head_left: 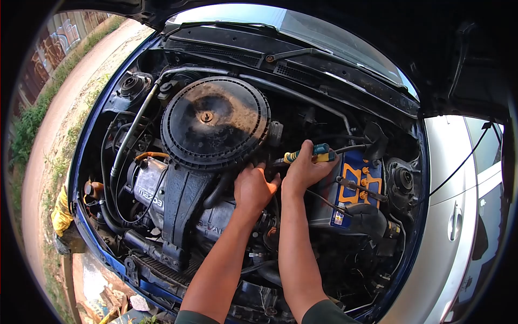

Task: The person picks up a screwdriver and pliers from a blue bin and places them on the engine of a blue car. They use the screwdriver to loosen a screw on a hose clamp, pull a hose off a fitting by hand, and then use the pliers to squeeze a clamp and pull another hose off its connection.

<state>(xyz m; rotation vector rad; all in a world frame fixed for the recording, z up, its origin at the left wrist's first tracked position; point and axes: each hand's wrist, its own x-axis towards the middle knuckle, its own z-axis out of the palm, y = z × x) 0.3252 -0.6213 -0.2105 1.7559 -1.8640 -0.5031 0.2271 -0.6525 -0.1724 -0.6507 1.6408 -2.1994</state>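
My right hand (303, 170) is closed around pliers (322, 148) with yellow and teal handles. Their dark nose points left, toward my other hand, and its tip is hard to see in the shadow. My left hand (253, 186) reaches in just below the rim of the round black air cleaner housing (216, 121). Its fingers are curled, and what they hold is hidden. A black hose (218, 191) runs down beside this hand. The engine's valve cover (150, 186), marked "mazda", lies further left.
A blue and orange battery (359, 181) with cables sits right of my hands. The raised hood (458, 65) overhangs the top right. A silver car (453, 216) stands alongside at right. A yellow cloth (60, 213) is by the left fender, with rubble (110, 302) below.
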